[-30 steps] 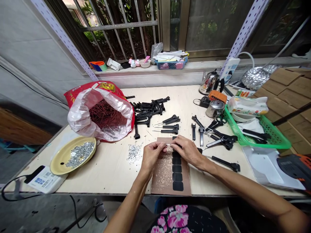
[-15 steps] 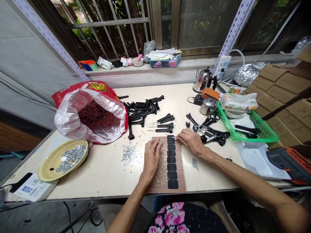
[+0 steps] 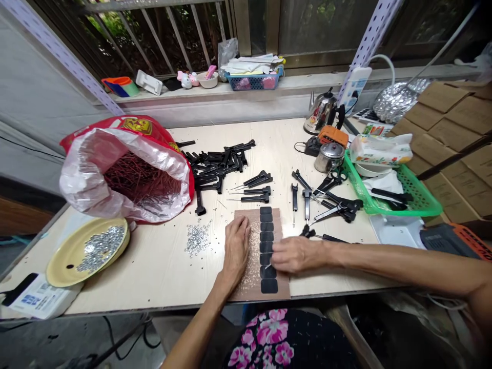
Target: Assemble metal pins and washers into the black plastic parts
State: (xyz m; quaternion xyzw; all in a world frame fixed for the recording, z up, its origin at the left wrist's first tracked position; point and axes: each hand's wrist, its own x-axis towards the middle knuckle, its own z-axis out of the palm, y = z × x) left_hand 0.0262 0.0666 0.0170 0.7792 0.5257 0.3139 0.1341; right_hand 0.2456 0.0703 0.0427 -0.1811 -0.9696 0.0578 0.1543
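Observation:
A brown board (image 3: 282,279) scattered with small pale bits carries a column of black rounded rectangular pieces (image 3: 266,246). On the board's left side rests my left hand (image 3: 236,243), its fingers bent and together; what they hold, if anything, is hidden. My right hand (image 3: 295,254) is closed in a pinch over the lower black pieces. A thin, light-coloured piece (image 3: 268,266) sticks out from its fingertips; its kind is too small to tell. Left of the board lies a cluster of small shiny rings (image 3: 198,238).
Black plastic-handled tools (image 3: 219,164) are piled behind, with others (image 3: 334,205) at right. A red and white sack (image 3: 73,179) of thin rods and a yellow dish (image 3: 57,266) of shiny pieces stand left. A green basket (image 3: 423,207), kettle (image 3: 321,110) and cardboard boxes (image 3: 442,123) are right.
My right hand has moved down along the column, from the top black piece to the lower ones. My left hand stays on the board's left side. The view has shifted slightly.

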